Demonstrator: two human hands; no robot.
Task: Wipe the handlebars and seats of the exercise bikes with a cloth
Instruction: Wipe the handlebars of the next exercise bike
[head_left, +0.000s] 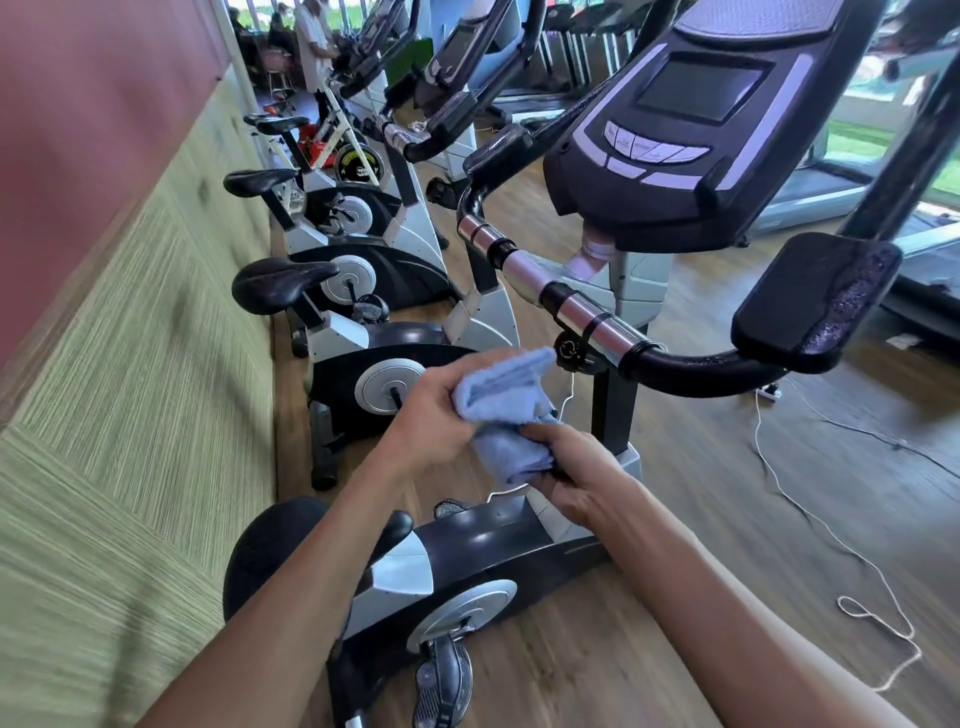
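- Head view showed both hands on the light blue cloth (506, 410), held in the air below the handlebar (582, 312) of the nearest bike: left hand (434, 415) curled around its upper fold, right hand (576, 470) gripping the lower end.
- The step seemed to be folding or regripping the cloth; it was not touching the bar.
- Next, probably one hand had to lift the cloth to the chrome grip.
- There was free space under the bar; the console (691, 130) and black arm pad (815, 299) limited room above and right. The seat (270, 545) was near the left forearm.

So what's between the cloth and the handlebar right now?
Nothing: in the head view the cloth, gripped by both hands, sits just below the handlebar, with only open air between.
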